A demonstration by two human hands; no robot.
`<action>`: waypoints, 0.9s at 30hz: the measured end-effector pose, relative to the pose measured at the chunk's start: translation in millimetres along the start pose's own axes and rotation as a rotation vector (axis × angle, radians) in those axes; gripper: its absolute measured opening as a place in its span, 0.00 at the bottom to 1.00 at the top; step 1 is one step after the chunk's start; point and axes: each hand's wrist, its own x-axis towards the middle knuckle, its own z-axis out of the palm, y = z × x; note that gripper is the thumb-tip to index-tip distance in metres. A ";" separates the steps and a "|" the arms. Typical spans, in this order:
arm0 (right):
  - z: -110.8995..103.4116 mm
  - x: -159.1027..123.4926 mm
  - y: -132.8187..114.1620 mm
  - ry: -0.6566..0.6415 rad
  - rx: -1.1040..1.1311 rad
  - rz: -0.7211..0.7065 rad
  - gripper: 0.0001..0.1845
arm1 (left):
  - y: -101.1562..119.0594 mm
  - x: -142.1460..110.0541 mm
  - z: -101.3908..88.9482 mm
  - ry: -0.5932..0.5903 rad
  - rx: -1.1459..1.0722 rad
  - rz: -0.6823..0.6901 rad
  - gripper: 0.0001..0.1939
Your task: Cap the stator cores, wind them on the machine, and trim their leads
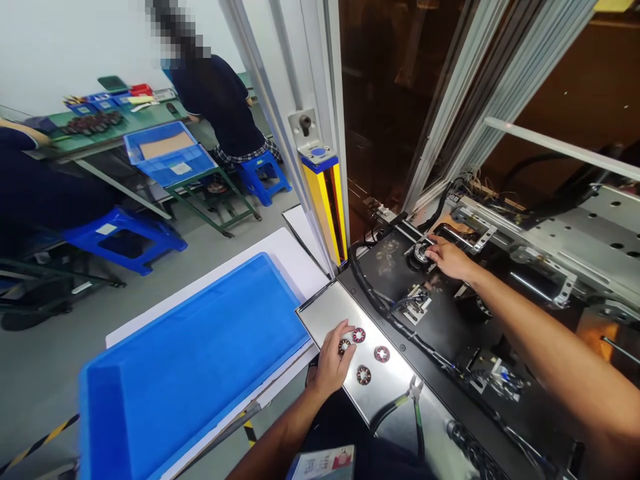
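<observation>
My left hand (333, 363) rests on the metal ledge (320, 310), thumb and fingers curled around a small wound motor stator (344, 347). Close beside its fingertips lies a second stator with red windings (359, 335). Another red one (383, 354) and a darker one (363, 375) lie a little to the right. My right hand (447, 258) reaches into the machine, its fingers closed at a round, ring-shaped metal part (421, 251) on the black plate (385, 260). The fingers partly cover that part. Cutting pliers (415, 393) with black and green handles lie on the ledge, jaws apart.
A large blue tray (200, 360) stands left of the ledge. A yellow light-curtain post (325, 207) rises beside the machine opening. Cables (373, 293) and metal brackets (417, 303) line the black plate. Two people sit at a green bench (145, 117) behind.
</observation>
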 end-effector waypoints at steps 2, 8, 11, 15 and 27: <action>-1.7 0.7 -2.6 -0.034 -0.030 0.034 0.17 | -0.5 -0.3 1.2 0.011 0.012 0.011 0.23; -1.1 10.1 -14.8 -0.110 -0.127 0.171 0.18 | 2.7 1.7 1.6 0.019 0.054 0.038 0.21; 3.0 14.9 -19.6 -0.141 -0.168 0.239 0.18 | 3.8 2.6 1.1 0.021 0.071 0.046 0.20; 9.0 16.6 -21.3 -0.167 -0.198 0.288 0.18 | 3.3 2.1 0.9 0.023 0.087 0.051 0.19; 8.6 -4.2 -18.1 0.042 -0.287 0.102 0.15 | 2.7 2.0 2.4 0.060 0.106 0.097 0.19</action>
